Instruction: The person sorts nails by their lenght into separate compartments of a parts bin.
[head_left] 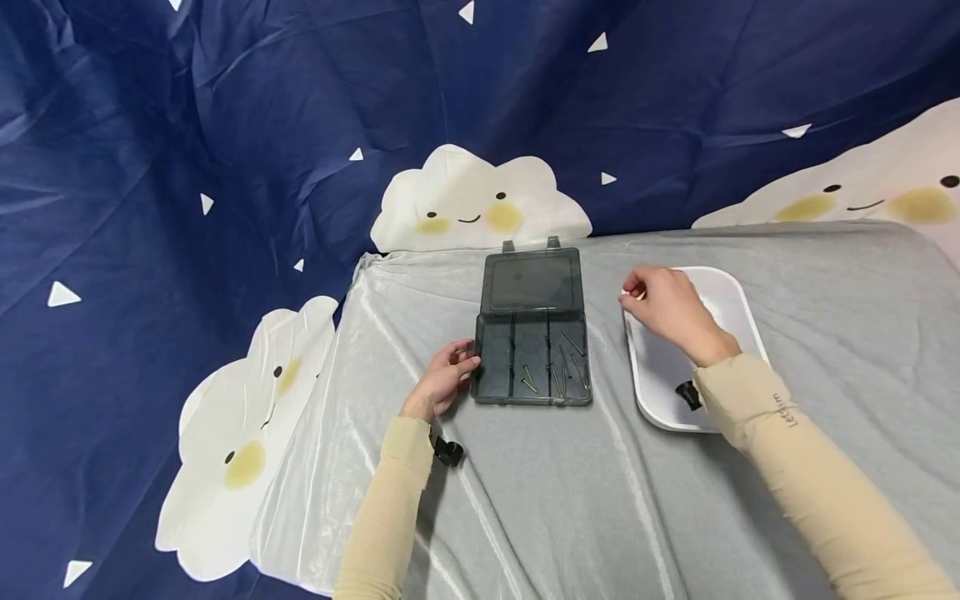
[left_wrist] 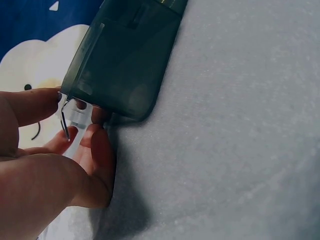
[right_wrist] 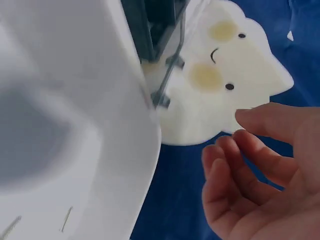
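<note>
A translucent dark grey compartment box (head_left: 492, 354) lies with its lid (head_left: 532, 282) raised at the back. Several thin screws (head_left: 576, 367) are in its right compartment, others in the middle one. My left hand (head_left: 444, 377) grips the box's left side, thumb at the rim. In the left wrist view, a small clear piece with a bent metal wire (left_wrist: 75, 116) shows between thumb and fingers at the box's edge. My right hand (head_left: 670, 310) hovers over the back left of a white bin (head_left: 738, 321), fingers loosely curled, thumb apart, nothing visible between them.
A few thin screws (right_wrist: 66, 219) lie inside the bin in the right wrist view. Grey cloth (head_left: 540, 492) with folds covers the table. A dark blue curtain (head_left: 285, 108) with clouds hangs behind and to the left.
</note>
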